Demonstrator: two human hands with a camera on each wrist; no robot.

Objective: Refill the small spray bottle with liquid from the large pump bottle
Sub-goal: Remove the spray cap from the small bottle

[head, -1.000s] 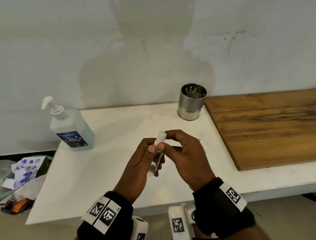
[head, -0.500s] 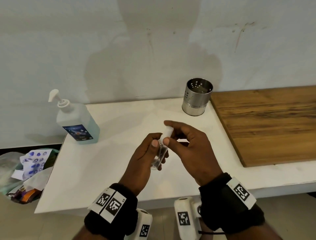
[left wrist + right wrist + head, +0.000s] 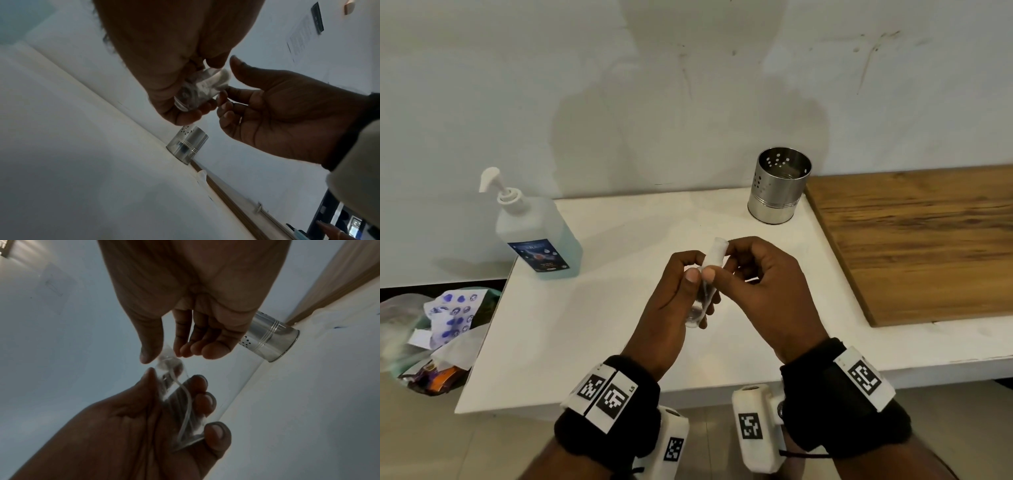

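The left hand (image 3: 671, 308) is curled round the body of a small clear plastic spray bottle (image 3: 703, 291), thumb on the near side and fingers wrapped behind, holding it tilted with its top leaning away from the person. In the right wrist view this hand's fingers (image 3: 205, 400) show through the transparent wall, with a thin dip tube curving inside the bottle.

The right hand (image 3: 763, 291) sits just beside the left, touching the same bottle higher up: thumb and forefinger pinch the whitish spray top (image 3: 715, 251), while the remaining fingers are loosely bent behind it. Both hands are held above the white countertop (image 3: 585, 325), not resting on it. Each wrist wears a black band with printed square markers.

Beyond the left hand and off to its left, well apart, a large pale-blue translucent pump bottle (image 3: 537, 236) with a white pump head and a dark blue label stands upright on the countertop near the wall. Beyond the right hand, a shiny perforated steel cylinder cup (image 3: 779, 186) stands by the wall, just beside the corner of a brown wooden board (image 3: 928, 240) that lies to the right of that hand. Far left of the left hand, below the counter edge, lies a heap of crumpled wrappers and bags (image 3: 438, 329).
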